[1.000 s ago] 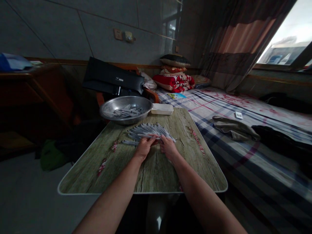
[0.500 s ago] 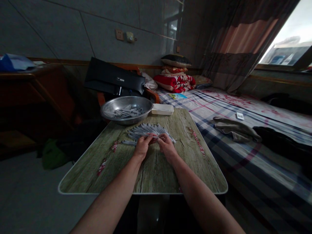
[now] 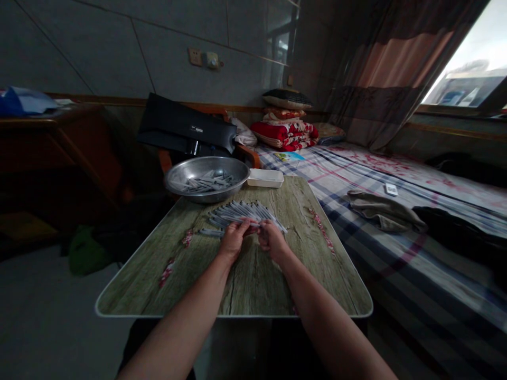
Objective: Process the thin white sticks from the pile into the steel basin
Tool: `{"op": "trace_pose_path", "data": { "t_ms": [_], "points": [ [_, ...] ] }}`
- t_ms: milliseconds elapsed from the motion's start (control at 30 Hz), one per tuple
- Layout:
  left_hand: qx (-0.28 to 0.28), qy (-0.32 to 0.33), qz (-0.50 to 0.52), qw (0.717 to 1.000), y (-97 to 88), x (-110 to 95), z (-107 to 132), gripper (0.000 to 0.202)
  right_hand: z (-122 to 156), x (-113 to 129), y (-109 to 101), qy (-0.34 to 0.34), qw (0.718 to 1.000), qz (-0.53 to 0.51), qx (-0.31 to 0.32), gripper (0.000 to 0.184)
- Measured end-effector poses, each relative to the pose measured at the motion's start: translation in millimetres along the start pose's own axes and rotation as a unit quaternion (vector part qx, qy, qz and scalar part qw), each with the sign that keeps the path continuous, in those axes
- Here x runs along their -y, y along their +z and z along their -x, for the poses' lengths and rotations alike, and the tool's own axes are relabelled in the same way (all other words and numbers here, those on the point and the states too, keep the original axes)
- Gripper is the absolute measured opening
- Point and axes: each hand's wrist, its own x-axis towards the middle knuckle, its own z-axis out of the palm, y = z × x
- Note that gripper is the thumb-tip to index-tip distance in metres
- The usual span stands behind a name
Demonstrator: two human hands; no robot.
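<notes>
While half-closed on a fan of grey sticks (image 3: 245, 212) just ahead: left hand (image 3: 233, 240) and right hand (image 3: 271, 241), almost touching each other, both in contact with the fan's near edge; hold on any single stick impossible to tell. One loose stick (image 3: 210, 232) just left of the left hand. Farther ahead, a steel basin (image 3: 206, 194) of more sticks, with a white tray (image 3: 265, 178) beside it. Under both hands, a wood-grain table (image 3: 253, 285).
</notes>
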Motion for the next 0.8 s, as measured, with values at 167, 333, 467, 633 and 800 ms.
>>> {"op": "trace_pose_path", "data": {
  "t_ms": [167,333,467,633,800],
  "points": [
    [0.002,0.001,0.002,1.000,2.4,-3.5,1.8,0.046,-0.1,-1.8,-3.0,-0.013,0.999,0.048,0.015,0.048],
    [-0.002,-0.007,0.008,1.000,3.5,-5.3,1.5,0.046,2.4,0.9,-1.4,-0.025,1.000,0.010,0.008,0.038],
    [0.007,-0.006,-0.001,1.000,3.3,-4.4,1.7,0.043,0.6,-0.5,-2.0,0.011,1.000,0.019,0.001,0.036],
    [0.006,0.012,-0.003,1.000,1.7,-1.6,0.5,0.042,0.9,-1.6,-2.9,-0.009,0.999,0.041,0.030,0.039],
    [0.011,0.005,-0.008,1.000,2.7,-1.4,0.6,0.042,0.9,0.1,-2.6,-0.001,1.000,-0.003,-0.006,0.038]
  ]
}}
